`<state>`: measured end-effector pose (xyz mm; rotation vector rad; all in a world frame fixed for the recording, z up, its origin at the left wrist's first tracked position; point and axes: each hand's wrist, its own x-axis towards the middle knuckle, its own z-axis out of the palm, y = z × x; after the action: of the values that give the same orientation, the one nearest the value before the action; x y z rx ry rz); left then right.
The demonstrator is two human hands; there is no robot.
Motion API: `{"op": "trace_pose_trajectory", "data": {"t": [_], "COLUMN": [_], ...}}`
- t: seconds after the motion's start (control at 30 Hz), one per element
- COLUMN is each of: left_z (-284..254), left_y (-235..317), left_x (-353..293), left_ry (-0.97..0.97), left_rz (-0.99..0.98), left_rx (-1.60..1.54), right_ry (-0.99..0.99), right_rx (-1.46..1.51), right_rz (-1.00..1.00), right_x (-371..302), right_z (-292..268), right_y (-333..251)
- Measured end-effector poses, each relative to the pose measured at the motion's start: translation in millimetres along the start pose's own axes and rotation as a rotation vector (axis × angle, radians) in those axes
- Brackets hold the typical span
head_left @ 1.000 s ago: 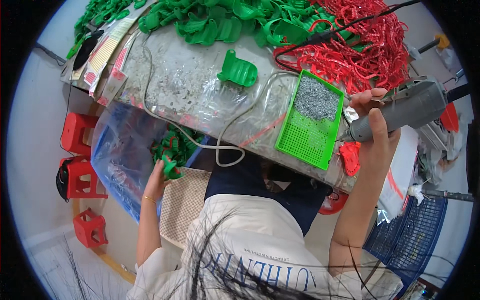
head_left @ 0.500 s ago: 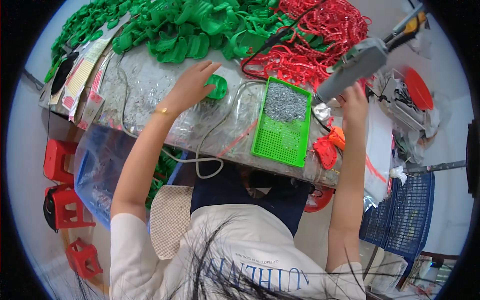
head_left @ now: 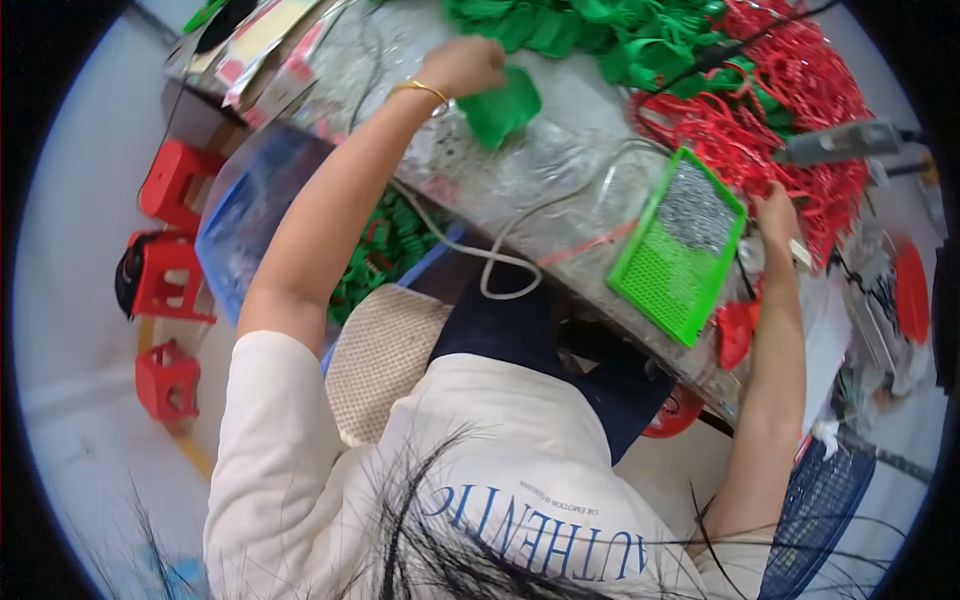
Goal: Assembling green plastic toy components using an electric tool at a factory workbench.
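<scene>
My left hand (head_left: 465,66), with a gold-coloured bracelet at the wrist, is closed on the upper left edge of a green moulded plastic piece (head_left: 508,105) above the table. Both are a little blurred. At the right, my right hand (head_left: 776,217) reaches to the near edge of a heap of red straps (head_left: 810,85); its fingers are bunched on a red strap (head_left: 757,187). Just beyond it hangs a grey tool (head_left: 838,145). Left of this hand lies a green tray (head_left: 652,275) with small silvery metal pieces (head_left: 697,210) in its far half.
More green plastic pieces (head_left: 560,28) are heaped at the far side. A pale cable (head_left: 590,190) crosses the worn table (head_left: 590,270) and loops over its front edge. Left of my legs stands a blue bin (head_left: 222,262) with green pieces. Red stools (head_left: 175,275) stand further left.
My head has turned, so the table sits differently in view. My left hand has closed on the green piece. My right hand has moved from below the grey tool to the red straps.
</scene>
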<state>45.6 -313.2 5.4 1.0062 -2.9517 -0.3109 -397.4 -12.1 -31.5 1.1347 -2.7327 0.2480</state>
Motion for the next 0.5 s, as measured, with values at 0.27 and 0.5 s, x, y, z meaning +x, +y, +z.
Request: {"op": "trace_pose_trajectory", "data": {"t": [0.27,0.5], "left_z": [-8,62], "left_y": [-8,116], "left_x": [-127,-184], "left_ry": [0.482,-0.269], "left_rz": [-0.494,-0.305], "left_rx": [-1.962,-2.790], "right_ry": [-0.154,0.595], "right_rx": [-0.106,0.288], "right_rz": [0.196,-0.023], "right_x": [-3,-2], "right_z": [-2,-5], "right_y": [-14,42]}}
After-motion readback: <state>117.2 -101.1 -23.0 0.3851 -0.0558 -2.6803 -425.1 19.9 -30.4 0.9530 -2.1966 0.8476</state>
